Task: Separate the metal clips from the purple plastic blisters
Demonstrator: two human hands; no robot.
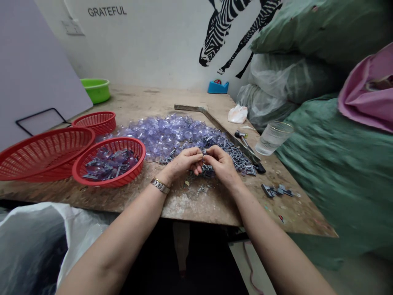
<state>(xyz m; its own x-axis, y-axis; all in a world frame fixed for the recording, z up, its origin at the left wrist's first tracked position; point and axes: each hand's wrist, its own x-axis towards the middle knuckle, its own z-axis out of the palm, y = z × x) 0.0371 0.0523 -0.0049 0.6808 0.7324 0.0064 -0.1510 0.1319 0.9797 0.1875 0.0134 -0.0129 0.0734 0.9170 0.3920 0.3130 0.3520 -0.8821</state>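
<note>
Two hands meet over the table, a little in from the middle of its near edge. The left hand, with a watch on its wrist, and the right hand grasp one small grey part between thumbs and fingertips. The fingers cover most of it, so I cannot tell which way it points or how its long axis lies. The left hand's other fingers are curled, holding nothing that shows.

Just beyond the hands lie two kinds of loose stock, each too many to count: clear pieces heaped toward the middle of the table, and grey strips to their right, pointing every way.

One bent bar borders the heaps, its long leg slanting toward the near right corner.

Three red baskets stand at the left: a far basket, a large basket, and a near basket holding clear and grey pieces. One green basin is behind them.

Along the right edge are one glass, one white wad and a small grey cluster; one blue dispenser sits by the far edge.
</note>
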